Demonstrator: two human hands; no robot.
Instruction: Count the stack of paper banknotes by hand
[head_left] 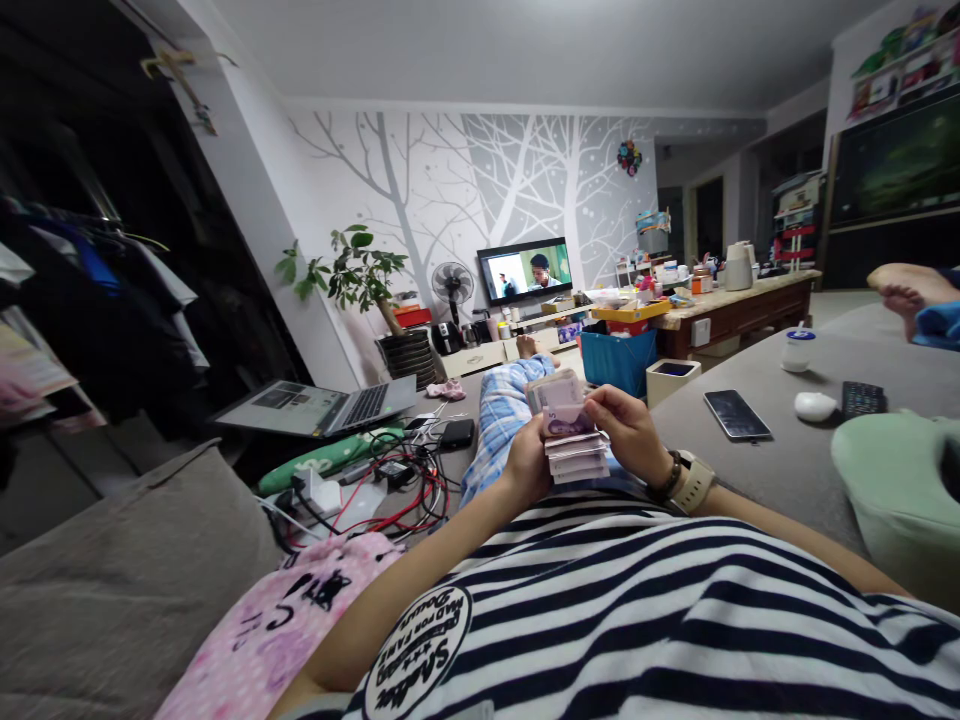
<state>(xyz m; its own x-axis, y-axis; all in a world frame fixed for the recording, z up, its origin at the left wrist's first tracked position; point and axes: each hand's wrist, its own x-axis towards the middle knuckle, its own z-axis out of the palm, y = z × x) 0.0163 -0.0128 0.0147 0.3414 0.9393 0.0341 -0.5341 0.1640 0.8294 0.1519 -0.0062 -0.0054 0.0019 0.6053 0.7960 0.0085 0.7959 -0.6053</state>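
A stack of banknotes [576,458] is held in front of my striped shirt, above my legs in blue checked trousers [499,415]. My left hand [529,462] is closed around the left side of the stack, and the lower notes fan downward in layers. A purple note marked with a 5 [566,420] shows on top, with more notes standing up behind it. My right hand [628,428] pinches the upper right edge of the purple note between thumb and finger. A watch with a pale strap [691,484] and a dark bracelet are on my right wrist.
On the sofa to the right lie a phone [736,414], a white mouse [814,406], a dark keypad [863,399] and a small cup [798,350]. Leftward are an open laptop [367,402], tangled cables [420,480] and a pink blanket [300,620]. Another person's foot [904,298] rests far right.
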